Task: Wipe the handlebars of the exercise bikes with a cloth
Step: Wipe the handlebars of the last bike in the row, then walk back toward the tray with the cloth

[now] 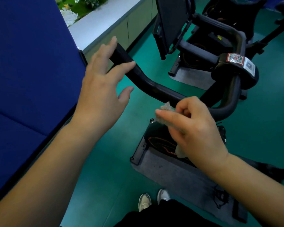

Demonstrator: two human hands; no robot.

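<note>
Here the left hand [102, 82] is reaching with its fingers spread wide and straight at the centre left of the frame, holding nothing; its fingertips are lying over the end grip of the black curved tubular handlebar [156, 88], though I cannot tell if they are really touching it. The right hand [195, 126], at the centre right, is curling its fingers around a small crumpled grey-beige cloth [165, 108]; one bit of the cloth is sticking out above the thumb, just beside the lower bend of the handlebar, and another bit is showing under the palm. The handlebar is running from the upper middle down to the right, where a black padded block with QR-code stickers [236, 66] is sitting on it. Below the hands, the bike's black base is standing on a grey mat [175, 174] on the green floor [105, 161]. A blue padded wall [31, 71] is filling the left side. A second black exercise bike [203, 38] is standing in the upper right.
</note>
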